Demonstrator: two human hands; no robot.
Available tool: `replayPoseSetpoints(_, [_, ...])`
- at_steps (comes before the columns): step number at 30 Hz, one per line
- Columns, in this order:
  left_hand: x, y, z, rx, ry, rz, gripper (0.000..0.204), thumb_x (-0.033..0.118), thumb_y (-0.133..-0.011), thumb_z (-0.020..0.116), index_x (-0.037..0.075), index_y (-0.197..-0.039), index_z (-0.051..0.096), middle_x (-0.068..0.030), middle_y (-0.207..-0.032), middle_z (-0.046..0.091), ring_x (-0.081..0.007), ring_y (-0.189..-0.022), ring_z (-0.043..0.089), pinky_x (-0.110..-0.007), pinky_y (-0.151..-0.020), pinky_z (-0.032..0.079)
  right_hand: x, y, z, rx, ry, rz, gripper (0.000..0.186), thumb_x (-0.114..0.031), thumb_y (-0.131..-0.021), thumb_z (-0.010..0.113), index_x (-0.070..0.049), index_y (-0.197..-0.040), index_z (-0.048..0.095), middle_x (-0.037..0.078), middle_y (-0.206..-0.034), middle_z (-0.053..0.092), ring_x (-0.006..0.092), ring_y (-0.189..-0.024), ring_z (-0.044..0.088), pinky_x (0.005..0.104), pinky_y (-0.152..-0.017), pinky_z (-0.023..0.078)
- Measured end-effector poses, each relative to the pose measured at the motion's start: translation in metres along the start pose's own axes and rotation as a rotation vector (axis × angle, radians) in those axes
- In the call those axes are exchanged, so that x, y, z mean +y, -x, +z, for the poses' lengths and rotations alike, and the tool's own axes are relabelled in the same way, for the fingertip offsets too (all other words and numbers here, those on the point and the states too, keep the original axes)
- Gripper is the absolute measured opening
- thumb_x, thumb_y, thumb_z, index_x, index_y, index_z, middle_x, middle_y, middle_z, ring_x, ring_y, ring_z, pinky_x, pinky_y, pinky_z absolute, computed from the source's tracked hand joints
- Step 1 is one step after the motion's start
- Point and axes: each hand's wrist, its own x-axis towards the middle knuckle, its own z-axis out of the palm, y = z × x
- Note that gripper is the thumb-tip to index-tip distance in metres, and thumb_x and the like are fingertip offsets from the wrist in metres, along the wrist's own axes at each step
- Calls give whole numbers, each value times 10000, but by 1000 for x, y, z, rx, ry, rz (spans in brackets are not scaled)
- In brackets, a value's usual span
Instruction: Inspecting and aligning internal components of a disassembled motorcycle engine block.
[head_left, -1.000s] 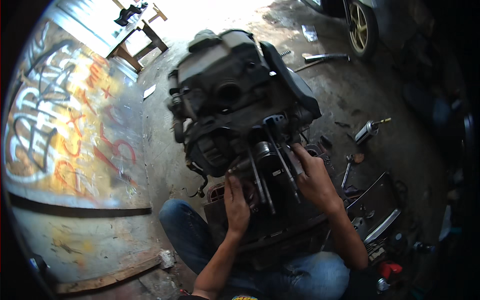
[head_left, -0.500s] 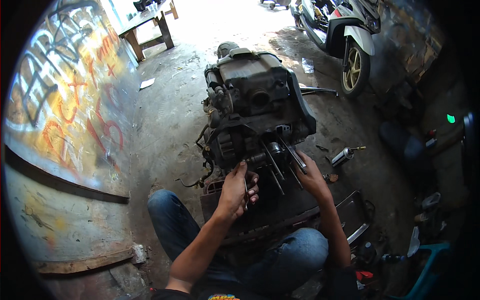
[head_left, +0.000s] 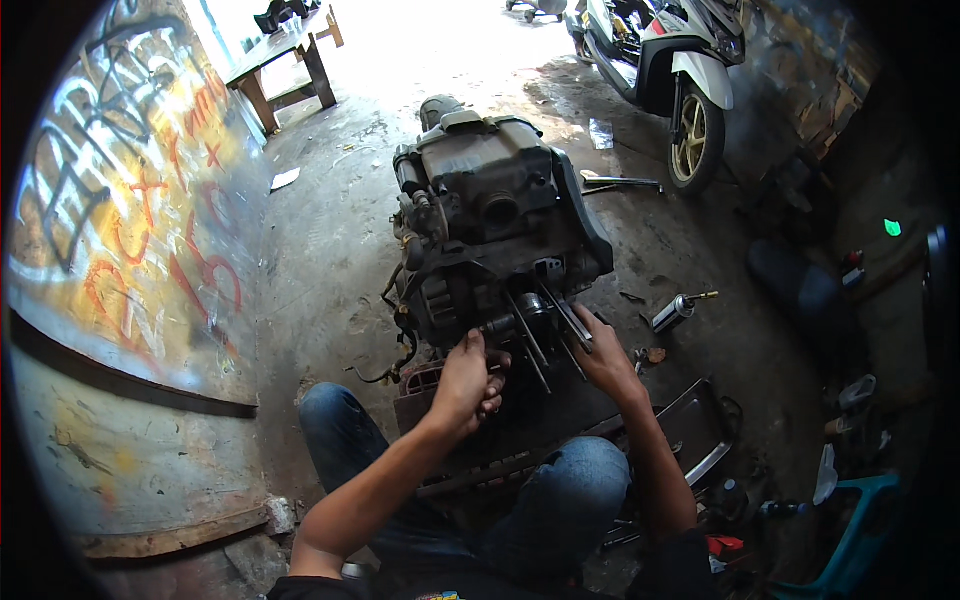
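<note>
In front of me stands a dark, grimy scooter engine (head_left: 475,165), with several long thin studs (head_left: 531,345) sticking out toward me around a shiny round piston (head_left: 535,305). My left hand (head_left: 468,388) is closed at the engine's near left side, its fingers curled and its thumb up against a dark cylindrical part (head_left: 497,325). What lies inside those fingers is hidden. On the other side of the studs, my right hand (head_left: 608,358) grips the near end of a long narrow metal piece (head_left: 567,315) that slants out of the engine; some of its fingers are hidden behind that piece.
A spray can (head_left: 672,314) stands right of the engine, and a metal tray (head_left: 697,430) lies by my right forearm. A white scooter (head_left: 690,110) is parked at the far right. The painted wall (head_left: 150,200) runs along the left, with a wooden bench (head_left: 285,65) beyond.
The whole scene has shifted slightly left in the picture. A thin shiny rod that showed at my left fingers is no longer visible. My right hand stays at the narrow metal piece.
</note>
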Motion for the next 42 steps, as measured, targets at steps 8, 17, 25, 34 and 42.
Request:
replayPoseSetpoints(8, [-11, -7, 7, 85, -35, 80, 389, 439, -1086, 285, 83, -1035, 433, -43, -778, 537, -68, -403, 350, -208, -320, 295, 20, -7, 13, 74, -16, -23, 408, -208, -934, 631, 13, -1266, 546, 283, -1047, 657, 421, -1025, 655, 412, -855, 499])
replayPoseSetpoints(17, [-45, -29, -2, 235, -350, 399, 438, 446, -1087, 278, 96, -894, 456, 15, -590, 414, -69, -409, 370, -226, -328, 309, -6, -12, -5, -154, -26, -104, 466, -173, -994, 537, 52, -1392, 446, 211, -1260, 597, 325, -1165, 567, 354, -1000, 428])
replayPoseSetpoints(25, [-11, -10, 5, 40, -13, 14, 380, 437, -1086, 288, 112, -1002, 465, 3, -639, 456, -62, -406, 358, -216, -321, 303, 59, -23, 8, -206, -147, -141, 438, -139, -1025, 490, 34, -1422, 427, 206, -1340, 550, 290, -1264, 518, 365, -1078, 380])
replayPoseSetpoints(34, [-50, -35, 3, 226, -362, 416, 375, 378, -1090, 337, 70, -1252, 477, -4, -663, 505, -91, -431, 444, -248, -393, 373, 59, -27, 9, -182, -67, -252, 497, -135, -981, 492, 60, -1429, 397, 235, -1249, 572, 346, -1131, 559, 359, -1028, 412])
replayPoseSetpoints(42, [-69, -45, -8, 325, -646, 730, 456, 267, -1094, 347, 41, -1487, 294, -78, -622, 524, -165, -505, 544, -340, -511, 436, 40, -29, 0, -222, 106, -376, 363, -59, -932, 442, 81, -1265, 471, 248, -1121, 552, 360, -1000, 543, 417, -964, 436])
